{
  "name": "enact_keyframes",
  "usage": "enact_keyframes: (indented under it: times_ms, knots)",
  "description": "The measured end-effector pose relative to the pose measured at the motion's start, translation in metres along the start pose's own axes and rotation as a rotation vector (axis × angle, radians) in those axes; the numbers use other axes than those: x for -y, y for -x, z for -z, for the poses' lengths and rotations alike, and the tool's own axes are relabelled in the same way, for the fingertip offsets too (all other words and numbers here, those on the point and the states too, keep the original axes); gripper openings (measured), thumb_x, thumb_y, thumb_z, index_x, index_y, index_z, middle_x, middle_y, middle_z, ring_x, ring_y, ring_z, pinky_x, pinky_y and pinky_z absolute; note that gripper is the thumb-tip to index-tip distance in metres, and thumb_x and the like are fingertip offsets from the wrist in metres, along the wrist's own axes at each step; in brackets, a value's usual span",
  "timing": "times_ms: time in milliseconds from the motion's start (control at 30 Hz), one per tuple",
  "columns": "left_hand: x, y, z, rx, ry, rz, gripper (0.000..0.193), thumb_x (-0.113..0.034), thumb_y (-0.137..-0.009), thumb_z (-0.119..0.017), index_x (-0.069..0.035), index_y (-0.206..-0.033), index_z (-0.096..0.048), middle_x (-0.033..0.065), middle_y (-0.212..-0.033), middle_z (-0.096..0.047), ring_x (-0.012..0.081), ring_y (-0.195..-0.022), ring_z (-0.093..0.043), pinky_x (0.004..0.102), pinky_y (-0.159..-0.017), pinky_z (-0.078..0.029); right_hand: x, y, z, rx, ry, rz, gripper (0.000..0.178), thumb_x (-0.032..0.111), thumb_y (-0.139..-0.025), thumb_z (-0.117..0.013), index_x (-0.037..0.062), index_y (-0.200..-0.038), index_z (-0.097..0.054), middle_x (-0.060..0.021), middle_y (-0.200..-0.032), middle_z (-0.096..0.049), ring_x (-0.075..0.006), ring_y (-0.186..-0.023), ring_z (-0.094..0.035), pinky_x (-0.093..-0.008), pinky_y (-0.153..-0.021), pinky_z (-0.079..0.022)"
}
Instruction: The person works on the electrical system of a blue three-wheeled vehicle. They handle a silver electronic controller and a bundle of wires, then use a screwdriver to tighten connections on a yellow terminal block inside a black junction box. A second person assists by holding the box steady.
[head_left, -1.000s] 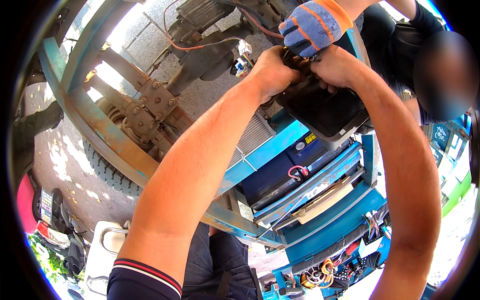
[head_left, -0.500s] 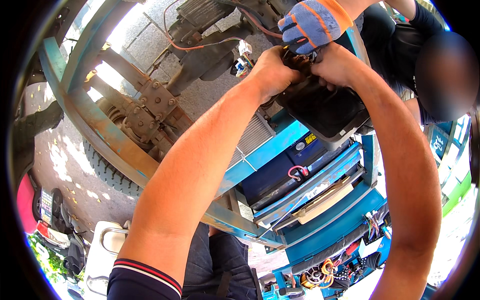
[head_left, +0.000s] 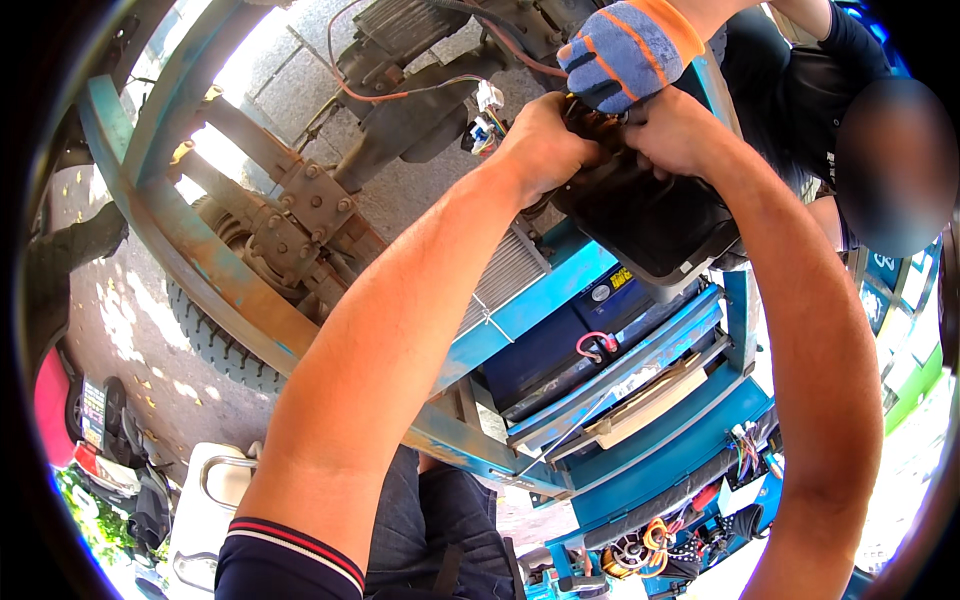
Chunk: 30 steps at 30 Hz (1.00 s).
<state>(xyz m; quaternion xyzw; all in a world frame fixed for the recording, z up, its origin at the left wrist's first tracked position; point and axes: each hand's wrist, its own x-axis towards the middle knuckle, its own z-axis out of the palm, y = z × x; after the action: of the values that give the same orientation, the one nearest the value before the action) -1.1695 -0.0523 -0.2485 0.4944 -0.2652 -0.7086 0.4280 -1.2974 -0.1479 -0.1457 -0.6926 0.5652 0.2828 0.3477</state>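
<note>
A black box-like plastic housing (head_left: 655, 230) sits at the upper right of the vehicle frame. My left hand (head_left: 548, 148) is closed at its left edge, thumb over the dark rim, with the fingertips partly hidden. Curled over the housing's far end, my right hand (head_left: 678, 135) is closed, and whatever lies between its fingers is hidden. Another person's hand in a blue and orange glove (head_left: 622, 58) reaches in from above and overlaps the spot between my hands. Beside my left hand hangs a white wire connector (head_left: 489, 96) with several coloured wires.
A rusty blue steel frame (head_left: 220, 265) curves around the left, with a bolted axle plate (head_left: 315, 200) and a tyre (head_left: 215, 335). Nearer me are a radiator (head_left: 507, 280), a dark blue battery (head_left: 550, 345) and loose wires (head_left: 650, 545). The co-worker crouches at right.
The gloved hand has shifted slightly down, and the co-worker's head has lowered a little. My right hand has turned very slightly; my left hand stays in place.
</note>
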Motion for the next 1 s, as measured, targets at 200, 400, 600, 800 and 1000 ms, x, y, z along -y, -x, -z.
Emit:
enact_keyframes:
  times_ms: [200, 400, 600, 800, 1000]
  knots:
    - [0.001, -0.001, 0.000, 0.000, -0.009, 0.007, 0.047, 0.000, -0.078, -0.081, 0.005, -0.121, -0.065, 0.0088, -0.106, -0.072, 0.0159, -0.086, -0.068, 0.0309, -0.070, -0.056, -0.001, -0.002, 0.003, 0.013, -0.023, -0.010, 0.016, 0.008, -0.088, -0.064, -0.0063, -0.091, -0.069, -0.0099, -0.068, -0.067, -0.0166, -0.053, -0.065, -0.0305, -0.053, -0.053]
    - [-0.004, 0.003, 0.001, 0.010, 0.008, 0.019, 0.047, 0.000, -0.078, -0.080, 0.004, -0.122, -0.064, 0.0084, -0.107, -0.072, 0.0161, -0.088, -0.069, 0.0305, -0.070, -0.056, 0.002, 0.003, 0.001, -0.044, -0.115, -0.013, 0.015, 0.009, -0.089, -0.063, -0.0055, -0.086, -0.067, -0.0101, -0.067, -0.067, -0.0172, -0.053, -0.066, -0.0290, -0.052, -0.051]
    - [-0.002, -0.001, 0.000, 0.016, 0.008, 0.037, 0.056, -0.002, -0.074, -0.081, 0.007, -0.126, -0.063, 0.0133, -0.111, -0.072, 0.0201, -0.097, -0.071, 0.0331, -0.082, -0.057, 0.005, 0.004, -0.002, 0.013, -0.132, -0.074, 0.019, 0.010, -0.091, -0.061, -0.0082, -0.093, -0.067, -0.0114, -0.069, -0.068, -0.0192, -0.052, -0.066, -0.0320, -0.052, -0.054]
    - [-0.002, -0.001, -0.003, 0.007, -0.010, 0.019, 0.047, 0.000, -0.077, -0.081, 0.004, -0.121, -0.064, 0.0082, -0.106, -0.072, 0.0168, -0.088, -0.069, 0.0305, -0.070, -0.057, 0.001, -0.001, 0.002, 0.039, 0.094, -0.014, 0.023, 0.011, -0.091, -0.060, -0.0091, -0.098, -0.068, -0.0120, -0.073, -0.069, -0.0197, -0.053, -0.066, -0.0321, -0.054, -0.055]
    - [-0.001, 0.000, -0.001, -0.002, -0.003, 0.027, 0.047, 0.002, -0.078, -0.080, 0.004, -0.122, -0.064, 0.0082, -0.107, -0.073, 0.0168, -0.089, -0.070, 0.0306, -0.070, -0.057, 0.003, 0.000, 0.001, 0.009, -0.037, -0.050, 0.021, 0.010, -0.090, -0.062, -0.0086, -0.097, -0.068, -0.0104, -0.070, -0.067, -0.0181, -0.052, -0.065, -0.0306, -0.054, -0.054]
